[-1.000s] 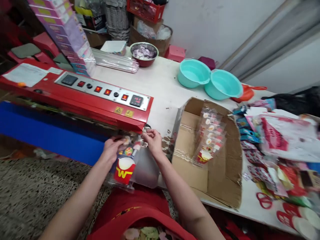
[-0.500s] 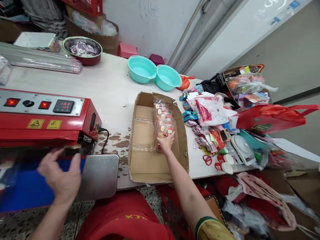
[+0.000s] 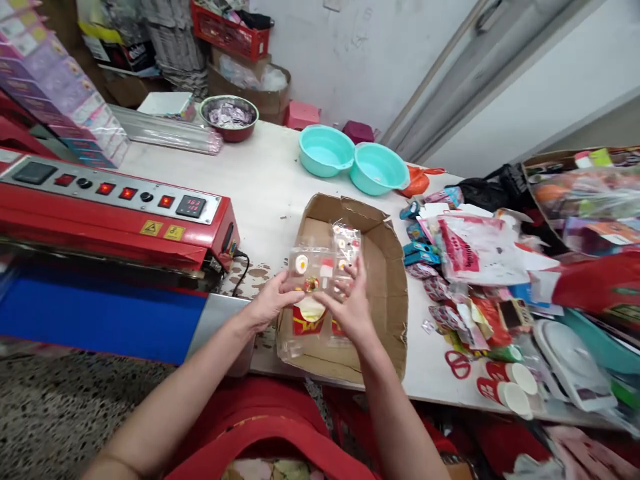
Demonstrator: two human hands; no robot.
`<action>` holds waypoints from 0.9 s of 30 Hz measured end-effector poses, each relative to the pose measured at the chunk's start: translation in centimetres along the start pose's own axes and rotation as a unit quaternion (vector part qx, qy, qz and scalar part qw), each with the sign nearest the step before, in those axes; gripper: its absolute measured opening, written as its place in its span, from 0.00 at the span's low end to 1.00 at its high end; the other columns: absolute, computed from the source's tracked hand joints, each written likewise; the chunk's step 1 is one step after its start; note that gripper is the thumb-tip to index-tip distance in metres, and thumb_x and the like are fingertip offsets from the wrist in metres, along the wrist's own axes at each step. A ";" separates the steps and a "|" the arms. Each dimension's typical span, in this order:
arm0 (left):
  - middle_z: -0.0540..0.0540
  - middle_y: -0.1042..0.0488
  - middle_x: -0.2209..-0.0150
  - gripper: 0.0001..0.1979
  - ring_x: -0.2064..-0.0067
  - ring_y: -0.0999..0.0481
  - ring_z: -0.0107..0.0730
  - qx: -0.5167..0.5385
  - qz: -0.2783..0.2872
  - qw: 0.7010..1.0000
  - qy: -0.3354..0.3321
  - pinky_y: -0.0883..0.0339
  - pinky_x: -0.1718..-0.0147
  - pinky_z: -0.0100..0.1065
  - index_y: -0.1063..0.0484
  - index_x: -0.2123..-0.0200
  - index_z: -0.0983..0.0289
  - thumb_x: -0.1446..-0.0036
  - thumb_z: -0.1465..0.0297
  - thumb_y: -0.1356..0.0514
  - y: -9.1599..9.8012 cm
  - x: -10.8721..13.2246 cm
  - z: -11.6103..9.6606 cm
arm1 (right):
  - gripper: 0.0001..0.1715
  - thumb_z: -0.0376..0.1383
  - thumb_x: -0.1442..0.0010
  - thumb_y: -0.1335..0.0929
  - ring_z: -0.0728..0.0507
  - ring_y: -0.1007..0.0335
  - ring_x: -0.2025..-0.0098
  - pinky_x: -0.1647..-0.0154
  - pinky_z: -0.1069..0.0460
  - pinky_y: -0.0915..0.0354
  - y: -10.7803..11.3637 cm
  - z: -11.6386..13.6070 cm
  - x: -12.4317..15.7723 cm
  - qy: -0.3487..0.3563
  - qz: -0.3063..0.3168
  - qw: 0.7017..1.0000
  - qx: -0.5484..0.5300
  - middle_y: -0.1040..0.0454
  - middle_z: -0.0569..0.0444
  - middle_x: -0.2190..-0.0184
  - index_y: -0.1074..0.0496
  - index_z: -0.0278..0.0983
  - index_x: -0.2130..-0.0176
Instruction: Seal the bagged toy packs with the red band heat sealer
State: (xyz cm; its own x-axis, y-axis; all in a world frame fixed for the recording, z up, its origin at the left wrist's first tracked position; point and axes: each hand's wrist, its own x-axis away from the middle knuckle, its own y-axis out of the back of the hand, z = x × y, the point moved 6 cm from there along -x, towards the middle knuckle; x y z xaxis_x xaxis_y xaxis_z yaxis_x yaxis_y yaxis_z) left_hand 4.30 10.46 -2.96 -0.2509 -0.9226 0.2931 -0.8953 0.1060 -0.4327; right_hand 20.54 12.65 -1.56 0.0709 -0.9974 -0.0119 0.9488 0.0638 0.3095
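Over the cardboard box (image 3: 385,320), a clear plastic packet (image 3: 313,283) is held between my two hands. Inside it show a small fried-egg piece, a burger-like piece and red and yellow parts at the bottom. My left hand (image 3: 270,301) is closed on its left edge with thumb and fingers. On the other side, my right hand (image 3: 353,303) grips its right part, fingers partly curled. Beneath and behind, more similar packets (image 3: 346,239) lie in the box, partly covered by the held one and my right hand.
Left of the box stands a red sealing machine (image 3: 115,213) with a blue conveyor belt (image 3: 100,310) and a metal end plate (image 3: 220,320). Two turquoise basins (image 3: 327,150) stand behind. To the right lie a pile of packaged goods, red scissors (image 3: 457,365) and paper cups (image 3: 503,393).
My left hand has come from above the blue belt to the box and taken hold of a packet. My right hand has lifted from the packets in the box to that packet. The view has swung left.
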 end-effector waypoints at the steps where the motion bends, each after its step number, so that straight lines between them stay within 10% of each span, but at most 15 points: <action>1: 0.62 0.23 0.54 0.31 0.54 0.24 0.40 0.002 -0.002 1.000 0.014 0.32 0.54 0.38 0.36 0.46 0.64 0.53 0.66 0.31 0.9 0.7 -0.3 | 0.64 0.48 0.52 0.25 0.36 0.31 0.48 0.52 0.41 0.30 0.2 0.1 -0.8 -0.001 -0.002 0.999 -0.032 0.51 0.41 0.35 0.66 0.50 0.32; 7: 0.61 0.23 0.54 0.32 0.54 0.23 0.39 -0.014 -0.016 0.998 0.056 0.33 0.55 0.35 0.35 0.44 0.64 0.53 0.68 0.31 5.6 4.6 -1.1 | 0.19 0.46 0.41 0.32 0.41 0.31 0.49 0.49 0.44 0.33 -1.2 4.0 -5.0 0.124 0.060 0.990 -0.003 0.28 0.48 0.51 0.27 0.42 0.51; 14: 0.58 0.21 0.62 0.26 0.61 0.22 0.37 -0.019 -0.078 0.992 0.098 0.32 0.60 0.34 0.31 0.52 0.65 0.56 0.70 0.31 10.2 8.4 -1.1 | 0.19 0.47 0.45 0.30 0.50 0.32 0.76 0.79 0.56 0.42 -10.1 2.5 -4.6 -0.048 0.401 0.914 -0.044 0.22 0.52 0.69 0.24 0.36 0.59; 18: 0.55 0.22 0.70 0.27 0.70 0.23 0.33 -0.042 -0.112 0.984 0.129 0.33 0.69 0.31 0.31 0.54 0.66 0.59 0.71 0.30 12.4 9.6 -0.5 | 0.19 0.46 0.55 0.24 0.49 0.33 0.74 0.76 0.56 0.39 -13.2 1.1 -3.0 -0.069 0.521 0.849 -0.054 0.25 0.54 0.70 0.22 0.35 0.66; 27: 0.53 0.28 0.63 0.32 0.67 0.27 0.32 -0.272 -0.131 0.951 0.071 0.33 0.68 0.33 0.34 0.49 0.61 0.62 0.74 0.34 14.2 8.9 -0.5 | 0.13 0.37 0.54 0.27 0.45 0.36 0.62 0.64 0.52 0.34 -17.2 -0.9 -1.6 0.026 0.458 0.888 -0.005 0.33 0.52 0.65 0.19 0.39 0.65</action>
State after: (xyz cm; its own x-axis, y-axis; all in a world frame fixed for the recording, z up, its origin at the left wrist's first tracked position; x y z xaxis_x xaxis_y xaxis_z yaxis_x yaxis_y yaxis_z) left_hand -10.82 3.91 -6.05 -0.0050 -0.8884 0.4591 -0.9822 0.0904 0.1643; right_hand 4.37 13.14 -7.75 0.8290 -0.5233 0.1973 0.4876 0.8490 0.2034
